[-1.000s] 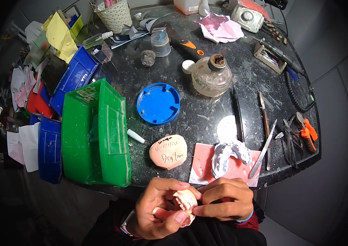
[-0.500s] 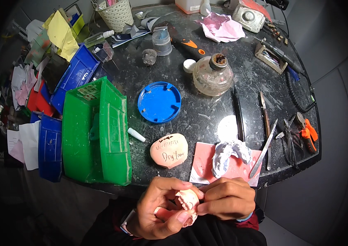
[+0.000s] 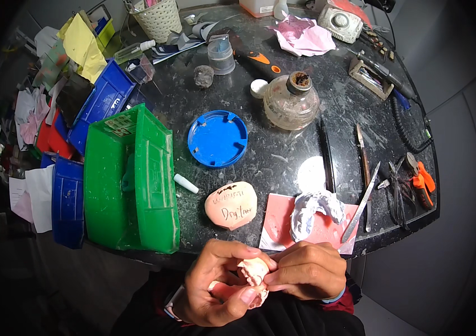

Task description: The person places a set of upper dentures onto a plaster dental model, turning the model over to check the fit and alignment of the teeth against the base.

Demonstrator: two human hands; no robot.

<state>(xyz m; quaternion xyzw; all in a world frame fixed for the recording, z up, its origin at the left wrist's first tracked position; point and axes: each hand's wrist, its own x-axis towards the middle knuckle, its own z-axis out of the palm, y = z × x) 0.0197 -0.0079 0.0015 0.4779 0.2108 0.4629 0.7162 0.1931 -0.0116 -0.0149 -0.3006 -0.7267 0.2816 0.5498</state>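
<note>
Close to my body, below the table's front edge, I hold a pale pink dental cast (image 3: 253,270) with a row of teeth. My left hand (image 3: 207,288) is closed round it, fingers above and thumb below. The fingertips of my right hand (image 3: 308,270) are pinched together at the cast's right side; whatever they grip there is hidden. Just beyond lies a second pink plaster block (image 3: 231,206), handwriting on its face. To its right a whitish-grey horseshoe-shaped piece (image 3: 303,221) rests on a pink sheet (image 3: 274,227).
A green bin (image 3: 156,190) and blue bins (image 3: 68,201) stand at left. A blue round lid (image 3: 218,139) and a glass spirit burner (image 3: 291,103) are mid-table. Knives, a metal spatula (image 3: 360,204) and orange-handled pliers (image 3: 424,182) lie at right. Pink crumpled paper (image 3: 304,36) is behind.
My right fingertips have shifted slightly left along the cast. Both hands and the cast have barely moved otherwise; the things on the table stay put.
</note>
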